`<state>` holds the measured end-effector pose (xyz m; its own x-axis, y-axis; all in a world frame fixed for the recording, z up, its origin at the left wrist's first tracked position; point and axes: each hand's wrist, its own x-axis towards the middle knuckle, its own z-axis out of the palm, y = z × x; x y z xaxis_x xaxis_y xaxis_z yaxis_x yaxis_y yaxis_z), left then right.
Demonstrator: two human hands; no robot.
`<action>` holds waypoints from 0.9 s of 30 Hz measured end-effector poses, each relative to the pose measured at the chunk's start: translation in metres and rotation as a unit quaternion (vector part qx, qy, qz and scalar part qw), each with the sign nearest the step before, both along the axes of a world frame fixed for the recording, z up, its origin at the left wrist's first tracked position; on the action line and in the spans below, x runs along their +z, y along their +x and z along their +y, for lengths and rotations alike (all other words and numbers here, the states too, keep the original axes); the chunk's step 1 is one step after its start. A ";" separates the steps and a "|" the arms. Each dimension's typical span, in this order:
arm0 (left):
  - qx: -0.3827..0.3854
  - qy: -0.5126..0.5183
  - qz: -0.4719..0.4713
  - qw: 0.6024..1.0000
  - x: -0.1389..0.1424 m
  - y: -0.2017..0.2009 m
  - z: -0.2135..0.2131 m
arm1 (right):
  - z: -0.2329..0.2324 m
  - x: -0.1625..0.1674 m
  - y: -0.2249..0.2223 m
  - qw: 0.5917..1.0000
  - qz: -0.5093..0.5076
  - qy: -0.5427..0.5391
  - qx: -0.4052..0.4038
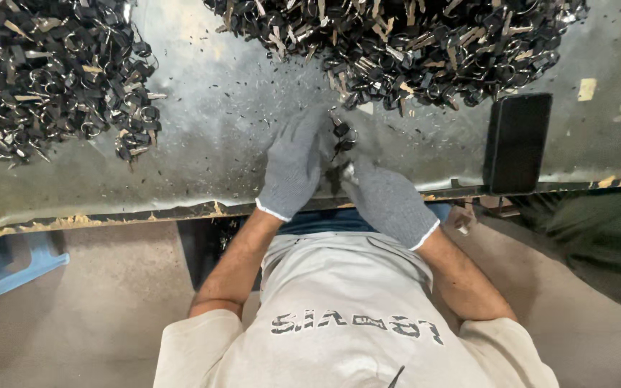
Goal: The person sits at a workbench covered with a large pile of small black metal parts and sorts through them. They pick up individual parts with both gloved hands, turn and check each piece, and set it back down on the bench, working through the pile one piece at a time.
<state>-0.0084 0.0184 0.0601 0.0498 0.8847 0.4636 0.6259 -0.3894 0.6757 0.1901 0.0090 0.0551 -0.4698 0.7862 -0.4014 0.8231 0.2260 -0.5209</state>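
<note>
Both gloved hands bunched together at the table's (203, 154) near edge, left hand (292, 167) and right hand (386, 201) pinched shut on a small key bunch (341, 136), close to the far-edge pile (397, 47) for easy grabbing, other pile (52, 79) parked at the far left corner, phone (516, 141) by the near edge.

Both key heaps (397, 43) cut off at top edge.

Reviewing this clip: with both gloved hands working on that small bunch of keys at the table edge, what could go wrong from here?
1. The keys sit between the left hand and right hand near the table edge; a slip could drop them to the floor.
2. The phone lies at the same edge and might get knocked off.
3. Loose keys could mix back into the big pile just beyond.
</note>
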 end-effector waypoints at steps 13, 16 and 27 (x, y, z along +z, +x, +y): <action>0.011 -0.168 0.061 0.984 -0.043 0.004 -0.013 | 0.010 -0.003 0.010 0.990 -0.002 0.132 -0.044; -0.016 -0.117 0.106 0.987 -0.050 0.007 -0.016 | 0.011 -0.010 -0.003 0.985 -0.057 0.163 -0.003; -0.024 -0.104 0.057 0.993 -0.050 0.005 -0.012 | 0.028 -0.009 -0.007 0.980 -0.010 0.195 0.029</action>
